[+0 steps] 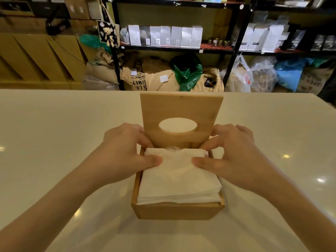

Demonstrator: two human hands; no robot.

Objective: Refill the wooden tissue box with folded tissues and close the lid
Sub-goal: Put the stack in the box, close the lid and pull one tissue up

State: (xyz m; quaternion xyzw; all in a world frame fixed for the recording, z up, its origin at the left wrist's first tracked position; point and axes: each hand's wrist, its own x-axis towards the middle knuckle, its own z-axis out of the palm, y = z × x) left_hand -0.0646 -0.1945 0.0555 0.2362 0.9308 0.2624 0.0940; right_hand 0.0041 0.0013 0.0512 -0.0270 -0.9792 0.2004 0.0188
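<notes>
A square wooden tissue box stands on the pale table in front of me. Its hinged lid, with an oval hole, is raised upright at the far side. A stack of white folded tissues lies inside and rises above the rim. My left hand grips the stack's far left edge, thumb on top and fingers down the side. My right hand grips the far right edge the same way. Both thumbs press on the top tissue near the lid's base.
The glossy cream table stretches wide on both sides of the box. Beyond its far edge stand black shelves with white packages, and burlap sacks and plastic bags on the floor. Cardboard boxes fill the left background.
</notes>
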